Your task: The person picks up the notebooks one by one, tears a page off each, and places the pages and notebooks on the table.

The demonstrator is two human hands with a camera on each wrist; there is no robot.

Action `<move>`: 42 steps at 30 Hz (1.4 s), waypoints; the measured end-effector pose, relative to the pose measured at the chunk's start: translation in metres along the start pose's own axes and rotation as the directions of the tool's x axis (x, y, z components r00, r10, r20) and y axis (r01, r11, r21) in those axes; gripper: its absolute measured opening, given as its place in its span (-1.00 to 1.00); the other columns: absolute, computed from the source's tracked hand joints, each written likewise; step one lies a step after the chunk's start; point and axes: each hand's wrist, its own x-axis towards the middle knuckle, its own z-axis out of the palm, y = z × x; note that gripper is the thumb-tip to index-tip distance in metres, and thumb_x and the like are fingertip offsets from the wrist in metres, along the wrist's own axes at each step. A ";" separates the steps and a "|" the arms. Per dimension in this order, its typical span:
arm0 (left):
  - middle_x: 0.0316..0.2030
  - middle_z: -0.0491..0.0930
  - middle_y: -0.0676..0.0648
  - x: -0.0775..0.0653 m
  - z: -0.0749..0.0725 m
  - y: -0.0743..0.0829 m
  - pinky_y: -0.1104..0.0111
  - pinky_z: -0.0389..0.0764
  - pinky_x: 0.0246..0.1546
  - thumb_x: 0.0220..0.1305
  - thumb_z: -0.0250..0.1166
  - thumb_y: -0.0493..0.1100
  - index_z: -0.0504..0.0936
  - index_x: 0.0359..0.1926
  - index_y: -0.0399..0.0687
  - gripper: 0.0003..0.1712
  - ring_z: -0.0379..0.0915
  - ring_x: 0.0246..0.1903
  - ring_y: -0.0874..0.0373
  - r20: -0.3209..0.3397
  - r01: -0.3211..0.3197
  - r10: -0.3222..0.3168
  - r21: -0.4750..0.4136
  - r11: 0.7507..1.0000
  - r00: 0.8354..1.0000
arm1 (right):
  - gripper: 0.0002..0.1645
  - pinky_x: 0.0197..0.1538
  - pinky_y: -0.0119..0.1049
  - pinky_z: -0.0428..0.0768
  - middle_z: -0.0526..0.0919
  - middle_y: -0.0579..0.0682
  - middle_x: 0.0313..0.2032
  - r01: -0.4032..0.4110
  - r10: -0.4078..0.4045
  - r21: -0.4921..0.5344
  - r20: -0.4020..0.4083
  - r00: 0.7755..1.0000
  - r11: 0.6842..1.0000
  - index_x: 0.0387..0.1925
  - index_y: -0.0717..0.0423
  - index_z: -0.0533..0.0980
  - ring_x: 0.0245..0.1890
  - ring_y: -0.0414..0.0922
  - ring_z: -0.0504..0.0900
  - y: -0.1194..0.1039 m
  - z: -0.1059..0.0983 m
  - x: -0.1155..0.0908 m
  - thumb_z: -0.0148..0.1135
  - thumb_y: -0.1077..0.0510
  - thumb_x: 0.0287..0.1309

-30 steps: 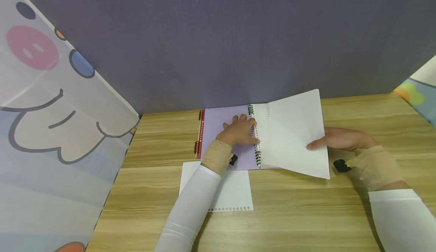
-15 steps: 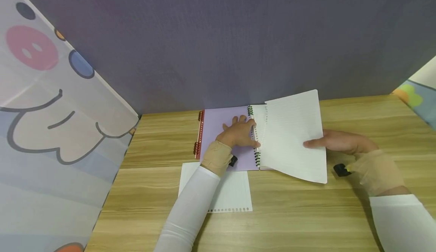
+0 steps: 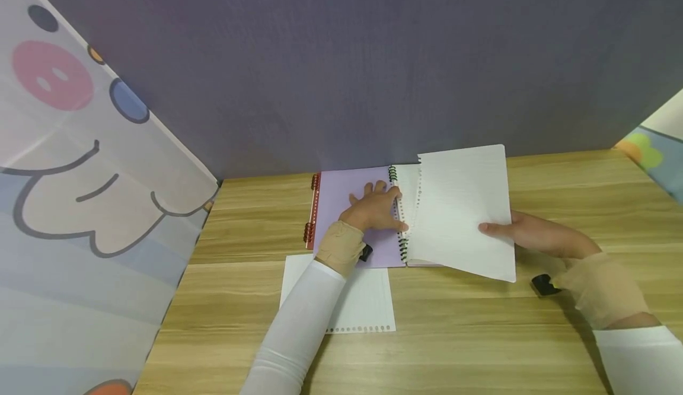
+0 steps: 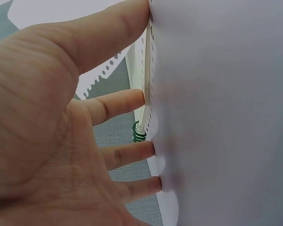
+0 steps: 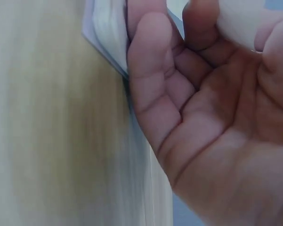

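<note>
An open spiral notebook lies on the table, its purple inner cover (image 3: 341, 187) to the left of the green coil (image 3: 403, 249). My left hand (image 3: 373, 210) rests across the cover with fingers spread, thumb and fingertips pressing along the coil side. In the left wrist view those fingers (image 4: 125, 153) look fairly straight. My right hand (image 3: 539, 233) pinches the right edge of a lined sheet (image 3: 461, 205), thumb on top. The sheet's ragged hole edge (image 4: 101, 77) stands apart from the coil. In the right wrist view my fingers (image 5: 153, 70) are curled, with the notebook corner (image 5: 106, 37) behind.
A loose sheet with punched holes (image 3: 368, 306) lies in front of the notebook, partly under my left forearm. A red coil binding (image 3: 312, 211) shows at the purple cover's left edge. A grey panel (image 3: 373, 69) rises behind the wooden table (image 3: 453, 335).
The sheet's hole edge has come away from the coil, from its far end downward. My right hand has shifted slightly right and toward me with it. My left hand has stayed in place.
</note>
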 end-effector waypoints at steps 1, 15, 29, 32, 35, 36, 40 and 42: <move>0.33 -0.01 -0.07 0.000 0.000 0.000 -0.33 -0.14 0.02 -0.16 0.33 0.36 0.24 0.24 0.29 -0.09 -0.24 0.34 -0.13 0.000 0.000 0.000 0.000 1.000 1.000 | -0.28 0.10 -0.06 0.23 0.31 0.07 0.20 0.002 -0.002 0.002 0.005 1.000 1.000 0.28 0.10 0.11 0.23 0.06 0.18 0.000 0.000 -0.001 -0.14 -0.26 0.28; 0.33 0.00 -0.05 0.000 0.002 0.000 -0.32 -0.15 0.03 -0.14 0.31 0.36 0.22 0.26 0.30 -0.09 -0.24 0.34 -0.12 0.005 0.003 -0.004 0.017 1.000 1.000 | -0.23 0.15 0.00 0.15 0.11 0.13 0.30 0.031 -0.031 0.013 0.020 0.999 0.999 0.32 0.10 -0.02 0.29 0.13 0.00 0.006 -0.003 -0.003 -0.07 -0.21 0.27; 0.33 0.00 -0.04 0.001 0.002 -0.001 -0.32 -0.15 0.04 -0.13 0.30 0.37 0.22 0.26 0.31 -0.10 -0.24 0.34 -0.12 0.012 0.006 -0.006 0.023 1.000 1.000 | -0.34 0.16 -0.01 0.15 0.20 0.06 0.27 0.068 -0.070 0.028 0.057 0.996 0.997 0.30 0.05 0.06 0.28 0.10 0.05 0.010 -0.004 -0.003 -0.08 -0.14 0.30; 0.33 0.00 -0.03 0.001 0.002 -0.001 -0.31 -0.14 0.04 -0.14 0.31 0.37 0.22 0.26 0.32 -0.09 -0.24 0.34 -0.12 0.010 0.007 -0.007 0.024 1.000 1.000 | -0.38 0.15 -0.06 0.17 0.25 0.03 0.24 0.070 -0.072 0.036 0.057 0.996 0.997 0.27 0.04 0.09 0.26 0.04 0.11 0.011 -0.005 -0.003 -0.07 -0.12 0.30; 0.32 0.00 -0.03 0.001 0.002 -0.001 -0.31 -0.14 0.04 -0.15 0.31 0.37 0.22 0.26 0.32 -0.09 -0.23 0.34 -0.12 0.009 0.008 -0.008 0.020 1.000 1.000 | -0.40 0.13 -0.12 0.19 0.28 0.01 0.21 0.066 -0.068 0.041 0.053 0.996 0.997 0.26 0.03 0.12 0.24 -0.01 0.18 0.010 -0.006 -0.003 -0.06 -0.11 0.29; 0.33 0.00 -0.04 0.000 0.002 -0.001 -0.31 -0.14 0.04 -0.15 0.31 0.37 0.22 0.26 0.32 -0.09 -0.23 0.34 -0.12 0.010 0.010 -0.010 0.018 1.000 1.000 | -0.40 0.13 -0.12 0.20 0.28 0.02 0.21 0.071 -0.073 0.040 0.055 0.996 0.997 0.25 0.05 0.13 0.23 -0.01 0.19 0.010 -0.006 -0.003 -0.06 -0.11 0.30; 0.34 -0.02 -0.03 0.001 0.002 -0.001 -0.31 -0.15 0.05 -0.15 0.31 0.37 0.22 0.26 0.32 -0.09 -0.25 0.34 -0.11 0.014 0.012 -0.013 0.016 1.000 1.000 | -0.42 0.12 -0.13 0.21 0.28 0.03 0.22 0.074 -0.076 0.028 0.066 0.995 0.997 0.24 0.06 0.15 0.23 0.00 0.18 0.010 -0.007 -0.004 -0.07 -0.10 0.30; 0.34 -0.02 -0.02 0.001 0.002 -0.001 -0.30 -0.15 0.05 -0.15 0.31 0.38 0.21 0.26 0.33 -0.08 -0.25 0.34 -0.10 0.014 0.012 -0.012 0.019 1.000 1.000 | -0.43 0.13 -0.13 0.20 0.28 0.02 0.22 0.068 -0.071 0.039 0.075 0.995 0.997 0.25 0.04 0.16 0.24 0.00 0.17 0.010 -0.007 -0.005 -0.07 -0.10 0.30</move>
